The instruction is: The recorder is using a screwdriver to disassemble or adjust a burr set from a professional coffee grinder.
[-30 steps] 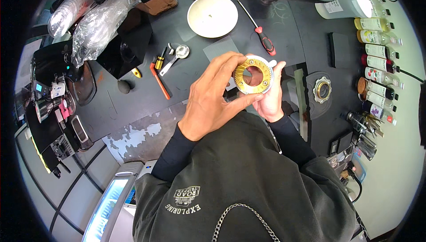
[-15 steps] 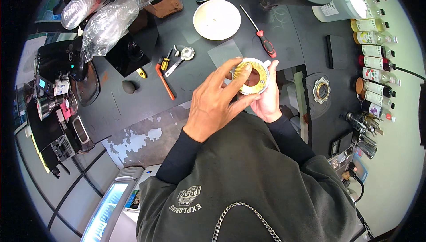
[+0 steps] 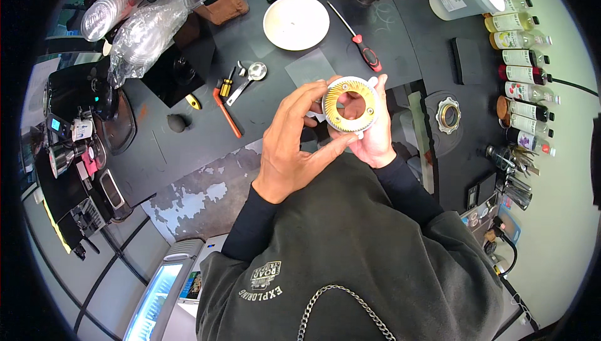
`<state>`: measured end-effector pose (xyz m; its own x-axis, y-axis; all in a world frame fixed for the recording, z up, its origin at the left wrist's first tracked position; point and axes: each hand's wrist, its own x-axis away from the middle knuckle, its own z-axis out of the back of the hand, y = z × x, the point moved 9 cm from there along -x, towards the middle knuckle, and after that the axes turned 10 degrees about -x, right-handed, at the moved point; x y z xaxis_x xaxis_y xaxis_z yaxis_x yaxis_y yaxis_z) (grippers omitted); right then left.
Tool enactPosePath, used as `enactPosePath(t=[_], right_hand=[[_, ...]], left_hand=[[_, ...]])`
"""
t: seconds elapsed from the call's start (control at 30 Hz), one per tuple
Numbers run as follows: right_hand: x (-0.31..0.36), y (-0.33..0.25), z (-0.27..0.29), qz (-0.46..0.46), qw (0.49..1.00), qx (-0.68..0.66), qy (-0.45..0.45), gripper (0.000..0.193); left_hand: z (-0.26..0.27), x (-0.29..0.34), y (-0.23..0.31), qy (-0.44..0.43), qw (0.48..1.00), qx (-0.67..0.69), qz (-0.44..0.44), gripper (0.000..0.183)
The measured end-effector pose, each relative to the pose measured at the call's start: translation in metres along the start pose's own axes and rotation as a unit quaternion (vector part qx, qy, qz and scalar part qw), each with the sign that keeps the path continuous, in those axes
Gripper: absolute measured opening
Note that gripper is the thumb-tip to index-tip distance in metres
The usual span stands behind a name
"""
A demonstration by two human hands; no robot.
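Observation:
A gold-coloured grinder burr (image 3: 359,86) sits face up in a pale metal holder with small lugs at its rim. Radial teeth and screw heads show around its wide central hole. My left hand (image 3: 291,137) grips the holder's left side, thumb at the lower edge and fingers along the upper left. Underneath and on the right, my right hand (image 3: 377,146) supports it, with part of the palm visible through the hole. Beyond my hands, a red-and-black screwdriver (image 3: 367,52) lies on the dark counter, near a round white plate (image 3: 296,23).
Left of my hands lie a metal measuring spoon (image 3: 255,72), a yellow-handled screwdriver (image 3: 226,87) and an orange-handled tool (image 3: 226,116). A notched metal ring (image 3: 447,116) sits on the right, by a dark opening in the counter. Several bottles (image 3: 523,74) line the right wall.
The fingers of my left hand have drawn back from the burr's face to the holder's edge, so more of the toothed ring shows. The whole view has shifted slightly.

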<state>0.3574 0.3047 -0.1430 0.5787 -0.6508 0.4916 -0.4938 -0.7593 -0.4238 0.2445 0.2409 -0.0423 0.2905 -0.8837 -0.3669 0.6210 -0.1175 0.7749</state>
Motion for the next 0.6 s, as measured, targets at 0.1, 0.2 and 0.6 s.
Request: enactPosePath(t=[0.1, 0.2, 0.6], right_hand=[[-0.001, 0.000, 0.005, -0.010, 0.997, -0.052, -0.062, 0.084], [0.005, 0.000, -0.007, -0.007, 0.997, -0.050, -0.058, 0.084], [0.006, -0.004, -0.010, 0.019, 1.000, 0.008, -0.020, 0.085]], left_hand=[[0.000, 0.001, 0.002, -0.003, 1.000, 0.007, 0.002, 0.081], [0.000, 0.003, 0.003, -0.006, 1.000, 0.013, 0.009, 0.082], [0.005, 0.000, 0.007, -0.004, 1.000, 0.016, -0.009, 0.081]])
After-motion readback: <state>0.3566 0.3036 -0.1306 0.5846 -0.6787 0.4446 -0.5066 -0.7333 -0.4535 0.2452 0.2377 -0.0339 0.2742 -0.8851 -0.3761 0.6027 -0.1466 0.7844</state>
